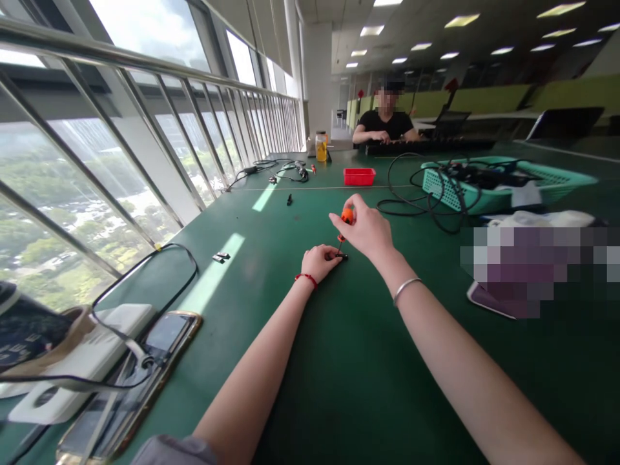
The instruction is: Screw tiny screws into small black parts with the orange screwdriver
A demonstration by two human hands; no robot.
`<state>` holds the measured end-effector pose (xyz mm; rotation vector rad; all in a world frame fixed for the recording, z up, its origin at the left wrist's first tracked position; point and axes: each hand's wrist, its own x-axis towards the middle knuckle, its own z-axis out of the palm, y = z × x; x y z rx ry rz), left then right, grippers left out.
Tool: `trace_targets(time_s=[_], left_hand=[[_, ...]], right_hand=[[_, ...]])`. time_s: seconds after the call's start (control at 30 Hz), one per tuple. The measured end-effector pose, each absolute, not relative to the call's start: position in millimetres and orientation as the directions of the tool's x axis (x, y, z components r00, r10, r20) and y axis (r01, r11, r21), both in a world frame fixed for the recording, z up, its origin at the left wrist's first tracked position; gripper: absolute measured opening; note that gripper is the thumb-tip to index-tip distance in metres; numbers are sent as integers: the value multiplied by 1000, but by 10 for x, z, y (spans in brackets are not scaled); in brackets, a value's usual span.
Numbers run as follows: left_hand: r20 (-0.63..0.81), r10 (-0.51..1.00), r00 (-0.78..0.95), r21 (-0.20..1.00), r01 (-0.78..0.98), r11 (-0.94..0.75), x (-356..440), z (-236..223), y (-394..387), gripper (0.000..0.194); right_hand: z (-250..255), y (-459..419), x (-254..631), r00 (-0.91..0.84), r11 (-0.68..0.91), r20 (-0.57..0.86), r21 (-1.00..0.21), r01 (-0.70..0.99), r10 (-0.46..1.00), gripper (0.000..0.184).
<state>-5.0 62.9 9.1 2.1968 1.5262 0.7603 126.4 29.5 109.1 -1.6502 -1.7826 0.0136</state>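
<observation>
My right hand (367,229) is closed round the orange handle of a small screwdriver (345,217), held upright with its tip pointing down. My left hand (318,261) rests on the green table (349,361), fingers closed on a small black part (341,256) right under the screwdriver tip. A red string bracelet circles my left wrist and a silver bangle my right.
A red tray (359,176) and a teal basket (489,184) of black cables lie further back. Small black parts (221,257) lie to the left. A phone (145,368), a white power bank (72,374) and a cable sit near left. Another person (385,123) sits at the far end.
</observation>
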Motion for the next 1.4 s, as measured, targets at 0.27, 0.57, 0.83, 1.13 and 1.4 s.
trace_targets(time_s=[0.27, 0.57, 0.83, 1.13, 1.4], left_hand=[[231, 925, 301, 578, 723, -379, -77, 38, 686, 23], [252, 919, 303, 593, 702, -395, -68, 27, 696, 24], [252, 931, 264, 602, 711, -364, -40, 7, 642, 23], [285, 924, 255, 569, 731, -377, -79, -15, 615, 22], [313, 915, 254, 571, 720, -395, -89, 15, 533, 31]], right_hand=[[1105, 252, 1261, 54, 176, 482, -419, 891, 874, 21], [1059, 54, 1340, 102, 108, 457, -410, 906, 883, 35], [1021, -38, 1219, 52, 206, 529, -416, 886, 847, 23], [948, 2, 1525, 75, 285, 704, -380, 880, 706, 27], [828, 209, 1793, 119, 223, 677, -395, 891, 726, 25]])
